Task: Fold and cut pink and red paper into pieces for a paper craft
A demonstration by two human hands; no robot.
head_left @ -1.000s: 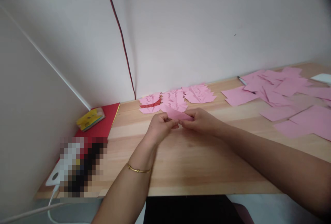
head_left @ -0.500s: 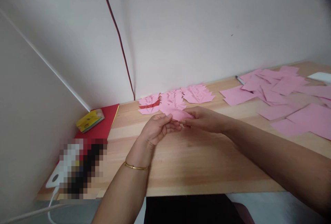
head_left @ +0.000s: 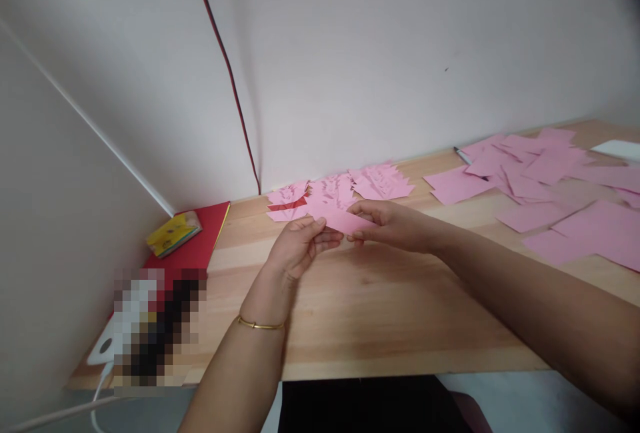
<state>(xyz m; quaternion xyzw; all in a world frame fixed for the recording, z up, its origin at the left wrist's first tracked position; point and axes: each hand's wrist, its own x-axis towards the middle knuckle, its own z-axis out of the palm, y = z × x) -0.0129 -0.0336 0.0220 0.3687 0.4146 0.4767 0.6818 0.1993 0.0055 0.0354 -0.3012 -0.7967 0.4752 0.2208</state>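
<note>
1. your right hand (head_left: 400, 228) pinches one end of the held pink paper (head_left: 350, 222) between thumb and fingers; your left hand (head_left: 297, 250) grips the other end under its thumb, its remaining fingers loosely extended below.
2. the paper lies between your two hands, over the wooden table (head_left: 375, 320), its long axis running across from left thumb to right fingers. neither hand is nearer: both touch it.
3. just beyond it sit creased pink pieces (head_left: 331, 188) in clusters, a red strip (head_left: 287, 204) on the left one; loose pink sheets (head_left: 553, 165) spread to your right.
4. the yellow packet (head_left: 173, 233) on the red folder (head_left: 216, 223) bears dark marks too small to read; you can make out no brand anywhere.
</note>
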